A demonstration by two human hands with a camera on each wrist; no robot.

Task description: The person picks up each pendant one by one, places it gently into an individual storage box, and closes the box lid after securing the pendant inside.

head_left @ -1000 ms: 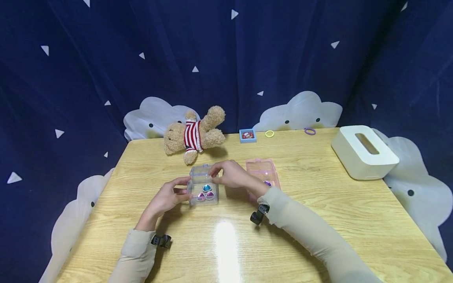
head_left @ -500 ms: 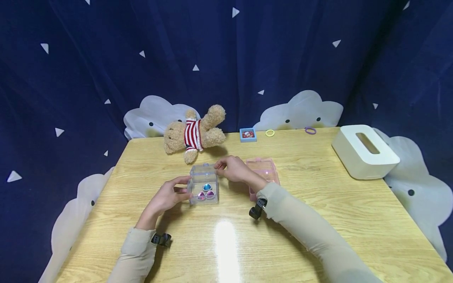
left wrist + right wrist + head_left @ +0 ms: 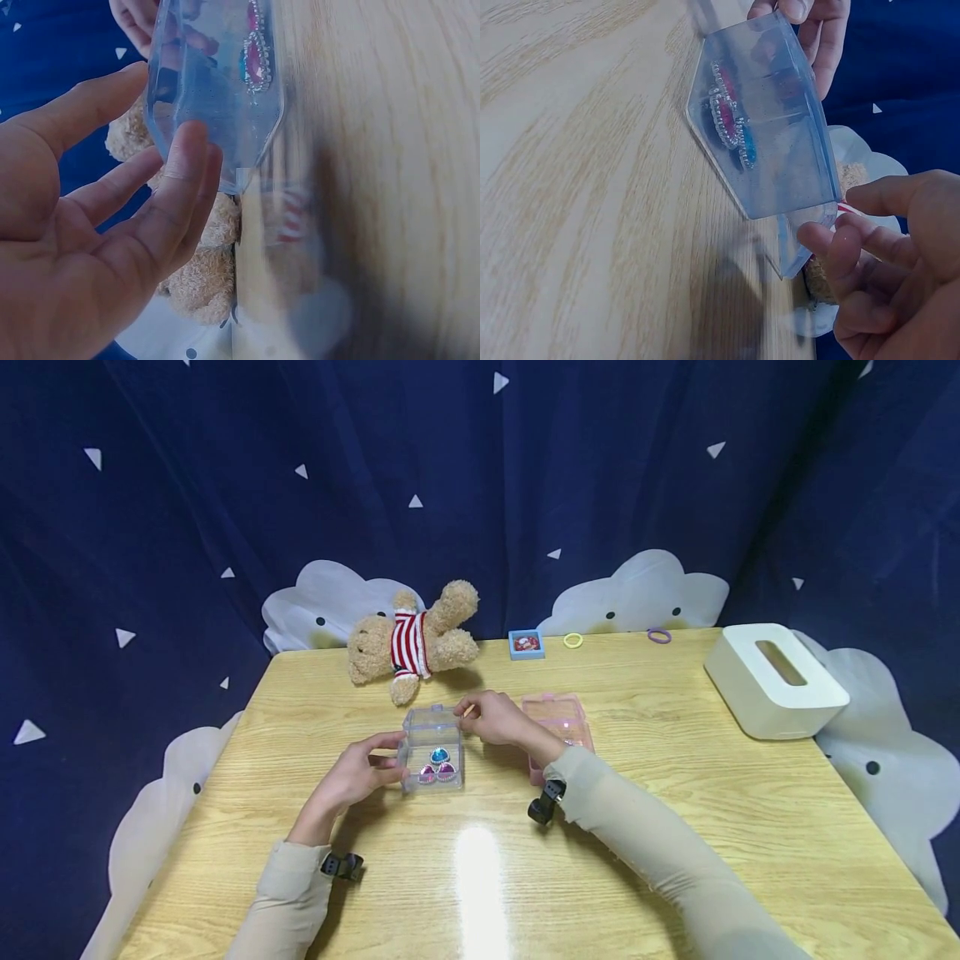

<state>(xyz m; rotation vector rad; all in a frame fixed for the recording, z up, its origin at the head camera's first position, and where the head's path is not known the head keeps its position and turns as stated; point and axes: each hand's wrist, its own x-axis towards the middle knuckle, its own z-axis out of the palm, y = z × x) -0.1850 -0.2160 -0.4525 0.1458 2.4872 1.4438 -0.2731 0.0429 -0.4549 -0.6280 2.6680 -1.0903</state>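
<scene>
A clear plastic box (image 3: 412, 782) stands on the table with its lid (image 3: 431, 717) tilted back. Inside lie a blue jewel (image 3: 439, 756) and two pink-purple jewels (image 3: 447, 770), each edged with silvery beads. On the box's left side my left hand (image 3: 357, 775) holds it, thumb toward the front and fingers along the side wall (image 3: 214, 112). My right hand (image 3: 497, 718) reaches across to the back right, its bent fingers and thumb at the lid's edge (image 3: 789, 251). Beneath the right wrist, a pink clear box (image 3: 551, 711) is partly hidden, a jewel showing inside it.
Behind the boxes a teddy bear (image 3: 408, 643) in a striped shirt lies on its side. Along the back edge are a small blue square tray (image 3: 527, 654), a yellow ring (image 3: 573, 641) and a purple ring (image 3: 659, 636). A white tissue box (image 3: 776, 681) stands at right.
My right hand has drawn back from over the clear box to the right edge of its lid. The left hand and the jewels have stayed in place.
</scene>
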